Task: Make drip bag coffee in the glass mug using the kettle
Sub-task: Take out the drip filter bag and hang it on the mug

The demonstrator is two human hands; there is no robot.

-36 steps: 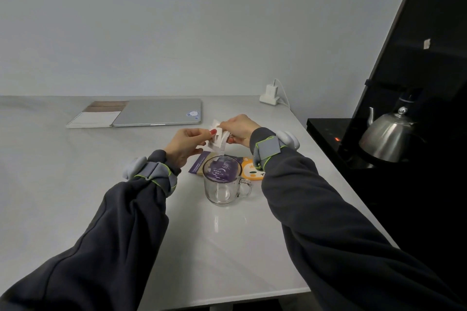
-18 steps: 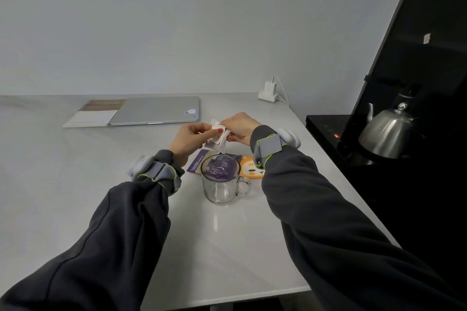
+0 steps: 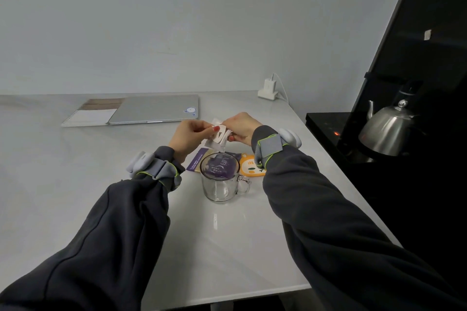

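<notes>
Both hands up over the counter (image 3: 75, 184), pinching one white drip bag (image 3: 219, 137) btwn them. Left hand (image 3: 190, 137) grips the bag's left edge w/ thumb and fingers closed on it; right hand (image 3: 242, 127) is clamped on the right side, fingers curled under. Bag hangs in the air just above and a bit behind the glass mug (image 3: 220, 179), not touching it; its paper flaps look partly spread, can't tell more.

Glass mug stands upright on the counter, handle to the right, looks empty. Right behind it, flat on the counter, a purple wrapper (image 3: 197, 162), seen partly through the glass. Beside that, to the right, an orange-and-white coaster (image 3: 252, 167) w/ a cartoon face, partly under the right sleeve.

Kettle (image 3: 389, 131), steel, sits well apart on the black stovetop (image 3: 326, 124) at the right, spout pointing left, a small red light showing on the surface near it.

Far side of the counter: closed silver laptop (image 3: 156, 110) w/ a notebook (image 3: 91, 116) touching its left edge. White charger (image 3: 268, 89) by the wall, cable plugged in. Grey wristbands on both dark sleeves.
</notes>
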